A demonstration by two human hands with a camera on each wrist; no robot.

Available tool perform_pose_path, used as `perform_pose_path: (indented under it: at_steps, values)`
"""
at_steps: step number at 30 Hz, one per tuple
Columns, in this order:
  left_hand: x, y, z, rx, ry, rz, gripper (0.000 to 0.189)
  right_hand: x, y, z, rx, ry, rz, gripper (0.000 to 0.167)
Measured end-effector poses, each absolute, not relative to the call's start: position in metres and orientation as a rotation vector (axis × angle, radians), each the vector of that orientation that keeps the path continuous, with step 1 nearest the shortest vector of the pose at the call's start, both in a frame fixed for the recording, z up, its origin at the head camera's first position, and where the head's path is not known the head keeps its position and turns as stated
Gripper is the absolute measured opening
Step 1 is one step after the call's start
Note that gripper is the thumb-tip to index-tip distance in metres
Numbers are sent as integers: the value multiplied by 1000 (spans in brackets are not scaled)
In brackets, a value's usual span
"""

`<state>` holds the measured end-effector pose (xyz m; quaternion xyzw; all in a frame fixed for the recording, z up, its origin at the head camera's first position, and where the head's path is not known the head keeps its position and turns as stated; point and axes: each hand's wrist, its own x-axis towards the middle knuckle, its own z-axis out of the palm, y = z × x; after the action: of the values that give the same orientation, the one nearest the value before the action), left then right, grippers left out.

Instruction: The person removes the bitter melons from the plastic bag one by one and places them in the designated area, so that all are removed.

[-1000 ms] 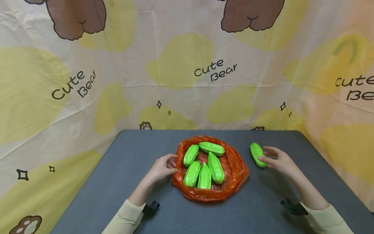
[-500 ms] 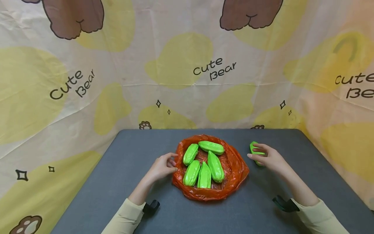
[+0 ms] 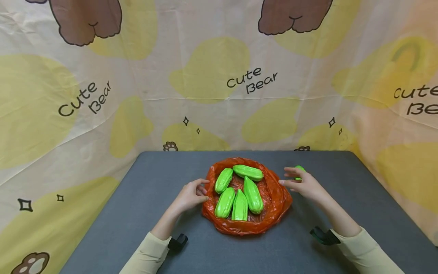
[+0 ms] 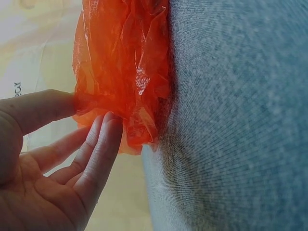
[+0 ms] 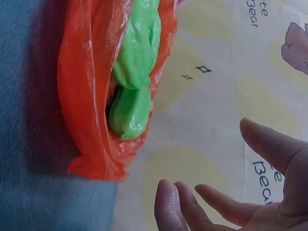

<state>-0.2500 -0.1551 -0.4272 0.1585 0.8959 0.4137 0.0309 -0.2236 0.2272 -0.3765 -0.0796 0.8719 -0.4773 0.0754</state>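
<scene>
A red plastic bag [image 3: 280,198] lies on the table with its rim rolled open. Inside it are several glossy green gourd-like vegetables [image 3: 253,196], also partly visible in the right wrist view. My left hand [image 3: 187,196] is at the bag's left side; the left wrist view has its thumb and fingertips pinching the plastic edge [image 4: 108,103]. Fingers spread and holding nothing, my right hand [image 3: 306,186] hovers just off the bag's right rim. Behind that hand, mostly hidden, a lone green vegetable [image 3: 300,168] lies on the table.
The dark grey table [image 3: 164,171] ends at a patterned cloth backdrop [image 3: 205,83] behind and on both sides. Dark bands sit at both wrists, beside pale sleeves [image 3: 147,251].
My right hand has moved left, away from the lone vegetable toward the bag, and now covers most of that vegetable. The left hand and the bag stay in place.
</scene>
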Motion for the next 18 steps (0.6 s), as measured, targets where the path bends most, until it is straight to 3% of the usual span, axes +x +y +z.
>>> perform_pose_path:
  at_steps: [18]
  values:
    - [-249,-154,-426,477,2764,1275,49,-231,204,-387,-269,2554,-1459,73]
